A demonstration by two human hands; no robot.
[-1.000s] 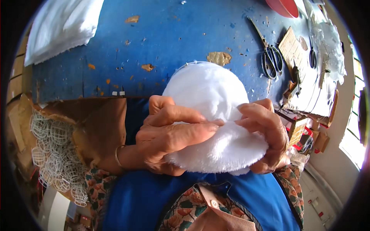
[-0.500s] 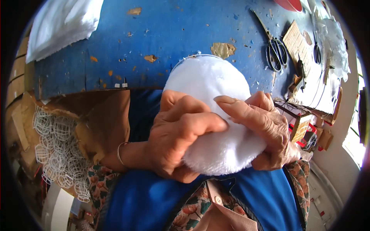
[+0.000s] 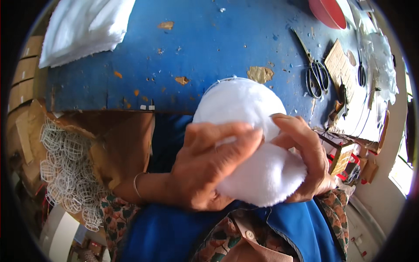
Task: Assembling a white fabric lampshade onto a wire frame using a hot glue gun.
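Observation:
A round white fluffy fabric piece (image 3: pixel 253 144) with a thin wire rim at its top sits in front of my chest, held by both hands. My left hand (image 3: pixel 205 166) wraps over its left front, fingers spread across the fleece. My right hand (image 3: pixel 305 157) cups its right side, thumb pressed on top. Below the hands lie my blue apron (image 3: pixel 174 231) and a floral sleeve.
The worn blue table (image 3: pixel 196 52) lies ahead, with folded white fabric (image 3: pixel 83 26) at its far left, scissors (image 3: pixel 316 74) at the right, a red bowl (image 3: pixel 327 11) and cardboard scraps. A heap of white wire frames (image 3: pixel 65 170) fills a box at my left.
The fluffy piece has turned and tilted in my hands. My left fingers slid further across its front and my right hand shifted round its side.

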